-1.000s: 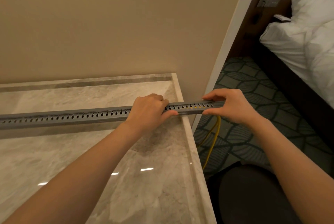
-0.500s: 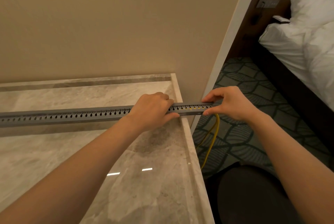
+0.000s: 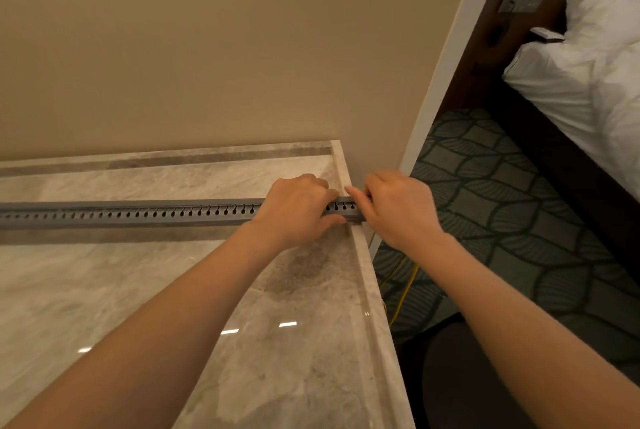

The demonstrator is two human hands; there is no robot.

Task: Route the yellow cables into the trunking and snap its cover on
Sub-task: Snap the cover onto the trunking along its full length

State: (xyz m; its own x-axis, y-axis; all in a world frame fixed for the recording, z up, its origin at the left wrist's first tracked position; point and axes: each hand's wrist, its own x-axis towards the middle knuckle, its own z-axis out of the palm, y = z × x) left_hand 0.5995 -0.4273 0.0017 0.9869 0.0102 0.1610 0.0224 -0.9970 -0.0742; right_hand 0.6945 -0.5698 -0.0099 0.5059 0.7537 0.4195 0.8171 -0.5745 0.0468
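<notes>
Trunking [image 3: 138, 214] gripped by left hand [image 3: 297, 211], fingers curled; right hand [image 3: 401, 210] pinches end.

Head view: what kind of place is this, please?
Probably a hotel room: a bed with white bedding, a patterned carpet, and a polished marble counter against the wall.

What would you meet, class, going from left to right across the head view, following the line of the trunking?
Grey trunking → left hand → right hand → patterned carpet → white bedding.
</notes>
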